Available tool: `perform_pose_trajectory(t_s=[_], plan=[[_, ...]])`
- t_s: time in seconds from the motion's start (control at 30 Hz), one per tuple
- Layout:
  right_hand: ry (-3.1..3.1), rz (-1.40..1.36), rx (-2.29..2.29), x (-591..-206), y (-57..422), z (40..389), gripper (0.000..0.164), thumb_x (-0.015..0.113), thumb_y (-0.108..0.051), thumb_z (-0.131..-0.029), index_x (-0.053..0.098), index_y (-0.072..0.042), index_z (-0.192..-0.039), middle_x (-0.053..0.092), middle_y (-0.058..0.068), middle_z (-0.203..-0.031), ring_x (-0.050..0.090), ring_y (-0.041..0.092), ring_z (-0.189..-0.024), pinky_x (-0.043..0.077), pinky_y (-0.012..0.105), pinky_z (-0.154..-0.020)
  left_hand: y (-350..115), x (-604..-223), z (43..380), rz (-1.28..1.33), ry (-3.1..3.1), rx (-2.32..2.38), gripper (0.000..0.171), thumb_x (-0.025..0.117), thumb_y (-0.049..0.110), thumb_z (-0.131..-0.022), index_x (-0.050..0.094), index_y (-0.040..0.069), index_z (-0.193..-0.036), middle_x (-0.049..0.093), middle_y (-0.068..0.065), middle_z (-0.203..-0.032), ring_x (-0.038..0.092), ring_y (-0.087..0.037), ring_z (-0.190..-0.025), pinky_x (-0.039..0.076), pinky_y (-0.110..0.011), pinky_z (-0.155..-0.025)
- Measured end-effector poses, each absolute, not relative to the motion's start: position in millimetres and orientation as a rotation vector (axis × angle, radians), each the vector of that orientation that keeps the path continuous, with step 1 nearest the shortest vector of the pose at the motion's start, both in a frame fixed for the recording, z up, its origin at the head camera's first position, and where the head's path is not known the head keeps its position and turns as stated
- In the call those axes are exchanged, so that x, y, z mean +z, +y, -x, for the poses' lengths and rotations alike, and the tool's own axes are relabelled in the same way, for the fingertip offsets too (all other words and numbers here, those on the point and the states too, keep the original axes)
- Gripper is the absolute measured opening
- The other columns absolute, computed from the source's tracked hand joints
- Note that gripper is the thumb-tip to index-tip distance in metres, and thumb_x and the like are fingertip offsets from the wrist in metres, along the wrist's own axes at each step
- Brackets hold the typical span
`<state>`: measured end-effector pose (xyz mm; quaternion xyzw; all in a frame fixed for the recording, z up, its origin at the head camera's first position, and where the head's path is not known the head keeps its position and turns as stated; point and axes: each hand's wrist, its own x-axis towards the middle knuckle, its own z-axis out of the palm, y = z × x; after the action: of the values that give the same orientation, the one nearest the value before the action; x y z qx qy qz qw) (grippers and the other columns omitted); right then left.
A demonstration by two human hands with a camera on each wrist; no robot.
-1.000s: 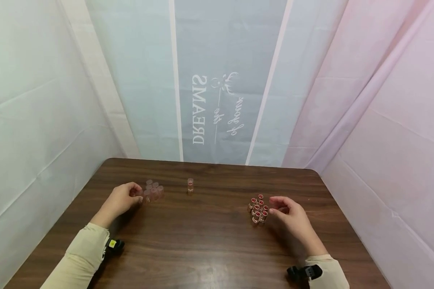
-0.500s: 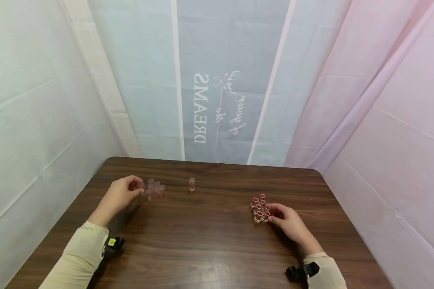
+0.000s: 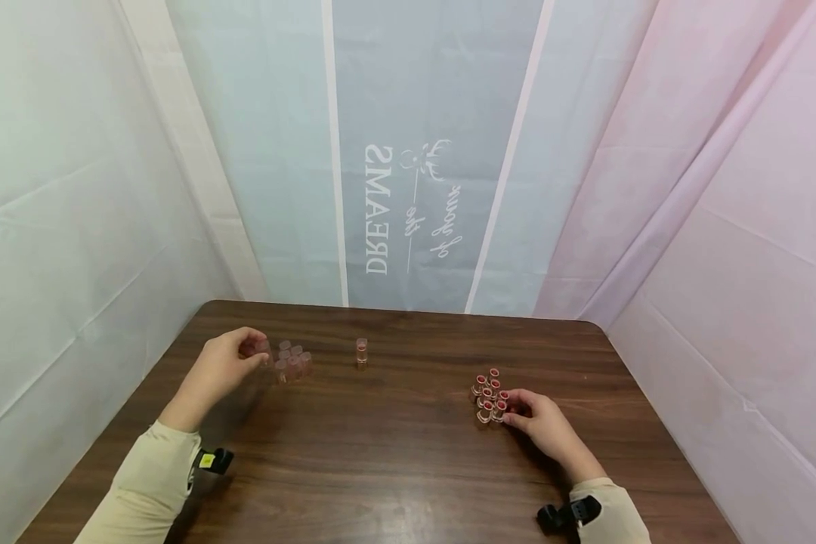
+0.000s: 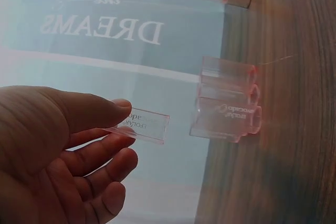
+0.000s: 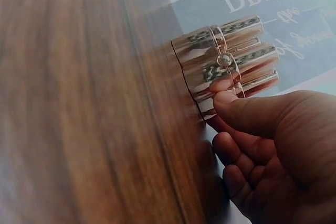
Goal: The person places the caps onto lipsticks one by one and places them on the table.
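My left hand [image 3: 227, 364] pinches a clear pinkish lipstick cap [image 4: 149, 125] between thumb and fingers, lifted beside a cluster of similar caps [image 3: 295, 364] standing on the table. Printed lettering shows on the held cap in the left wrist view. On the right, several uncapped gold lipstick tubes [image 3: 487, 394] with red tops stand packed together. At their near right side, my right hand [image 3: 542, 425] grips one lipstick tube [image 5: 209, 109] low down with thumb and index finger; its other fingers curl beneath. The thumb partly hides that tube.
One capped lipstick [image 3: 361, 353] stands alone toward the back, between the two clusters. All of it rests on a dark wood-grain table [image 3: 394, 453]. Behind the table hangs a pale curtain [image 3: 435, 91] with lettering, and white fabric [image 3: 54, 189] encloses the sides.
My left hand has taken a cap at the cluster's left side and raised it. My right hand has moved left to the gold tubes and closed its fingertips on one.
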<state>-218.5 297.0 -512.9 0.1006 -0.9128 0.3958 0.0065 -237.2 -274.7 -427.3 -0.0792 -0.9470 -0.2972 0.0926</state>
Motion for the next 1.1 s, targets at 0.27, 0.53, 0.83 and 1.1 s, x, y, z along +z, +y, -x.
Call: perform_pose_trajectory(t_s=[0.27,0.53,0.83,1.1], plan=[[-2.858,-0.309,1.165,-513.4,296.3,215.3,0.027,0.084,-0.017,-0.086,0.073,-0.012,-0.110,0.068,-0.004,-0.092,0.059,0.006,-0.082,0.050,0.025,-0.074,-272.5,-420.7,231.9,0.244,-2.806,-0.889,0.028,0.072,0.016,-0.097,0.066,0.002,-0.121,0.071,-0.012,-0.105,0.067,-0.029,-0.096,0.055,-0.049,-0.080],[-2.814,-0.233,1.106,-505.1,303.6,212.7,0.023,0.086,-0.026,-0.085,0.071,-0.015,-0.099,0.067,-0.005,-0.086,0.060,0.007,-0.077,0.050,0.024,-0.070,-263.7,-415.8,229.1,0.296,-2.785,-0.924,0.029,0.073,0.015,-0.096,0.067,0.002,-0.121,0.071,-0.013,-0.108,0.068,-0.028,-0.096,0.056,-0.048,-0.081],[-2.577,-0.117,1.125,-464.4,301.7,208.1,0.028,0.082,-0.030,-0.090,0.068,-0.009,-0.102,0.065,0.004,-0.089,0.055,0.007,-0.075,0.047,0.021,-0.063,-248.1,-412.5,226.6,0.366,-2.777,-0.948,0.027,0.075,0.017,-0.095,0.069,0.004,-0.117,0.072,-0.006,-0.100,0.068,-0.022,-0.091,0.056,-0.042,-0.077],[-2.521,-0.372,1.190,-416.4,235.8,207.9,0.022,0.083,-0.023,-0.089,0.068,-0.012,-0.101,0.071,0.001,-0.090,0.064,0.011,-0.077,0.053,0.025,-0.068,-232.8,-414.8,221.2,0.424,-2.795,-0.994,0.023,0.077,0.016,-0.093,0.070,0.008,-0.113,0.071,-0.001,-0.096,0.066,-0.016,-0.086,0.053,-0.034,-0.073]])
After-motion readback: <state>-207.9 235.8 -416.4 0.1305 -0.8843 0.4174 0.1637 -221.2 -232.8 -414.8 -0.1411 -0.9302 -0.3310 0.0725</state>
